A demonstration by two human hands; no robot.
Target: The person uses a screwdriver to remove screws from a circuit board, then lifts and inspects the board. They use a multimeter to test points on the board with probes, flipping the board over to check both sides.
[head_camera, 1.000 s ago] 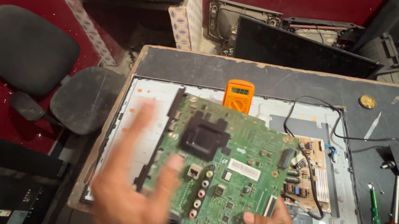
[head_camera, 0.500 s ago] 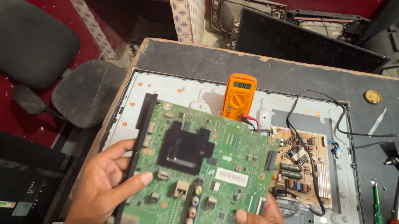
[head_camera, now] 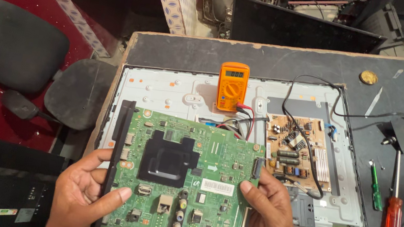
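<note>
At far left, a black swivel chair [head_camera: 32, 69] stands on the red floor beside the dark surface [head_camera: 295, 63]. Near the camera, the left hand [head_camera: 85, 197] closes on the left edge of a large green circuit board [head_camera: 185, 191]: the thumb lies across the board's face by the row of connectors, and the fingers curl behind the black bracket along that side. The board is held above the opened back of a flat-panel chassis [head_camera: 163, 89], tilted toward the viewer, with a black heat pad at its centre.

The right hand [head_camera: 269, 217] grips the board's right edge, thumb pressed just beside a white label. Holding by the edges, as both hands do here, seems the sound way to handle it; keeping thumbs off the small components and the connector pins would likely spare them strain, and a level, two-handed hold guards against flexing the board.

Just beyond the board, an orange multimeter [head_camera: 232, 87] rests on the chassis, its red and black leads trailing toward the board's far edge; they may snag if the board swings that way. To the right sits a tan power board [head_camera: 295, 151] with black cables looping over it. Farther right on the surface lie a green screwdriver [head_camera: 376, 185] and a red-handled screwdriver [head_camera: 394, 206], well apart from the hands.
</note>
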